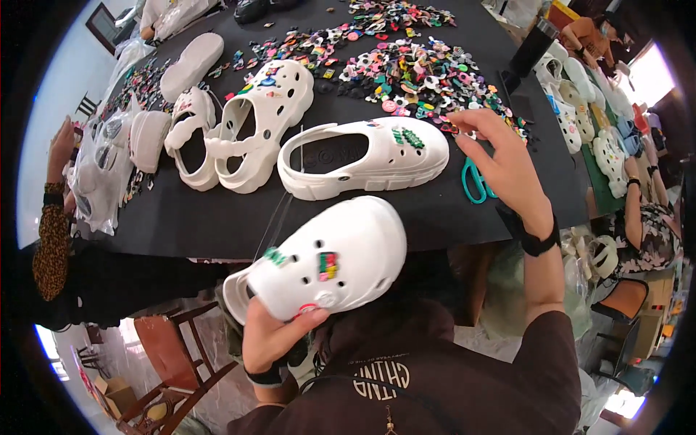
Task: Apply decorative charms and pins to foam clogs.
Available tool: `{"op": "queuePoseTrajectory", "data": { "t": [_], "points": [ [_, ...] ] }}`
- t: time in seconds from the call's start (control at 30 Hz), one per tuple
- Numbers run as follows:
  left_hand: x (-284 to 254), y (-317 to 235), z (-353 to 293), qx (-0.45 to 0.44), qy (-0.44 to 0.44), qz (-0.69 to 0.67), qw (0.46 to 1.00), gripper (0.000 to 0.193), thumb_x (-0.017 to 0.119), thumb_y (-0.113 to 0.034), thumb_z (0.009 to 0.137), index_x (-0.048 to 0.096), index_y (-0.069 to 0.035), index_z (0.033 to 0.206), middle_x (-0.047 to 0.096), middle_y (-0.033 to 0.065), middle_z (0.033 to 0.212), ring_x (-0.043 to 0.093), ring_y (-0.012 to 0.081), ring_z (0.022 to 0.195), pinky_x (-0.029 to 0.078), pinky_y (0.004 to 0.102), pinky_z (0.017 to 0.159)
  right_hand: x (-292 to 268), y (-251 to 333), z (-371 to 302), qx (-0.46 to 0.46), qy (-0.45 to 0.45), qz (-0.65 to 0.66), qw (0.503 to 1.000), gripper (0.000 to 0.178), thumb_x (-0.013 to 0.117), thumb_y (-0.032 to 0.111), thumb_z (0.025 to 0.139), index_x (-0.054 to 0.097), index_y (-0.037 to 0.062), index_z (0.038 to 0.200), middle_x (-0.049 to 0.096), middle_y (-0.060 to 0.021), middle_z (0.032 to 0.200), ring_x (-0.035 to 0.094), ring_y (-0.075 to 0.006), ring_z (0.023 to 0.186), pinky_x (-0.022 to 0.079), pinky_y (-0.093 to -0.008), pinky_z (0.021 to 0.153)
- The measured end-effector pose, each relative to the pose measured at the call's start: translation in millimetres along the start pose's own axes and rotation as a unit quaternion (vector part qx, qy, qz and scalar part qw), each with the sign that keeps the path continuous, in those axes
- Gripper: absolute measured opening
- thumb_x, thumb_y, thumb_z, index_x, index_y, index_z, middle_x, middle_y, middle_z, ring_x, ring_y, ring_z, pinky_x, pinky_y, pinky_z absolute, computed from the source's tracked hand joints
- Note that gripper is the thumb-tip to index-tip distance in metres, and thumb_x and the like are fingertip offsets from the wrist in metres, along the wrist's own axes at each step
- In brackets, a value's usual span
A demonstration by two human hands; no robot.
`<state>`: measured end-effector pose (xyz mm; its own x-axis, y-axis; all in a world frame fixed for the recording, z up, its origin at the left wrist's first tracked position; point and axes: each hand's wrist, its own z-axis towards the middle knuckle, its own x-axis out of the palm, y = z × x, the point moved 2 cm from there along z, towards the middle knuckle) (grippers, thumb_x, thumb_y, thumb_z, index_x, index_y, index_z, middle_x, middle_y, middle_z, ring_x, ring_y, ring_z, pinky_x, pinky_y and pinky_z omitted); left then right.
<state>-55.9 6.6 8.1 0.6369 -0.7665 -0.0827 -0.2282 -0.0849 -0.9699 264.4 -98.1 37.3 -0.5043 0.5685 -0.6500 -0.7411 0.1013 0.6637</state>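
Note:
My left hand (274,335) grips a white clog (355,254) by its side near the heel opening, tilted above the table's near edge. Green, red and multicoloured charms sit on its upper. At the near edge of the charm pile (417,72), my right hand (500,156) has thumb and forefinger bent toward each other around what looks like a small red charm (447,127). Just left of it, a second white clog (395,170) stands on the black table (181,232), green charms on its toe. Teal-handled scissors (474,190) lie partly under my right hand.
More white clogs (272,105) stand on the left, one sole (192,65) facing up. Clear plastic bags (105,170) lie beside another person's arm (54,188). A black bottle (533,47) stands at the right. Other people work beyond, and a brown chair (170,348) stands lower left.

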Motion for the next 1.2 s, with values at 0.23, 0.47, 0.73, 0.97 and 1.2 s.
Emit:
{"op": "queuePoseTrajectory", "data": {
  "t": [0.23, 0.47, 0.73, 0.97, 1.2],
  "points": [
    [-13, 11, -7, 0.052, -0.148, -0.038, 0.987, 0.061, 0.073, -0.009, 0.066, 0.046, 0.010, 0.117, 0.060, 0.0134, 0.102, 0.059, 0.0199, 0.089, 0.047, 0.0319, 0.082, 30, 0, -4, -0.135, -0.008, -0.045, 0.990, 0.033, 0.064, 0.018, 0.078, 0.058, 0.0025, 0.106, 0.055, -0.0148, 0.113, 0.053, -0.0313, 0.105, 0.043, -0.0387, 0.090],
    [-11, 8, 16, 0.109, -0.042, 0.011, 0.993, 0.058, 0.070, 0.002, 0.071, 0.045, 0.004, 0.124, 0.054, 0.0168, 0.117, 0.054, 0.0253, 0.104, 0.042, 0.0373, 0.090, 0, -8, -34, -0.056, -0.002, -0.033, 0.998, 0.034, 0.062, 0.018, 0.082, 0.056, 0.0057, 0.113, 0.054, -0.0138, 0.117, 0.051, -0.0307, 0.108, 0.041, -0.0377, 0.093],
    [-9, 7, 36, 0.089, 0.029, 0.009, 0.996, 0.062, 0.065, 0.006, 0.072, 0.039, 0.007, 0.127, 0.051, 0.0164, 0.121, 0.051, 0.0239, 0.108, 0.038, 0.0362, 0.095, -25, -15, -21, -0.089, -0.073, -0.040, 0.993, 0.028, 0.060, 0.021, 0.080, 0.060, 0.0044, 0.102, 0.056, -0.0136, 0.104, 0.053, -0.0296, 0.100, 0.042, -0.0383, 0.088],
    [-9, 6, 22, 0.018, -0.038, 0.030, 0.999, 0.064, 0.074, -0.009, 0.064, 0.045, 0.011, 0.118, 0.059, 0.0171, 0.104, 0.059, 0.0219, 0.093, 0.046, 0.0339, 0.085, -7, -5, 2, -0.119, -0.019, -0.022, 0.992, 0.029, 0.059, 0.020, 0.081, 0.059, 0.0036, 0.105, 0.057, -0.0139, 0.106, 0.055, -0.0299, 0.100, 0.043, -0.0382, 0.089],
    [-27, 7, 12, 0.065, -0.016, -0.107, 0.992, 0.066, 0.074, -0.004, 0.065, 0.042, 0.012, 0.120, 0.060, 0.0165, 0.103, 0.060, 0.0207, 0.093, 0.047, 0.0330, 0.084, 9, 5, 16, -0.096, 0.015, -0.036, 0.995, 0.029, 0.062, 0.015, 0.081, 0.058, 0.0033, 0.107, 0.057, -0.0143, 0.112, 0.054, -0.0301, 0.104, 0.043, -0.0372, 0.090]
  ]
}}
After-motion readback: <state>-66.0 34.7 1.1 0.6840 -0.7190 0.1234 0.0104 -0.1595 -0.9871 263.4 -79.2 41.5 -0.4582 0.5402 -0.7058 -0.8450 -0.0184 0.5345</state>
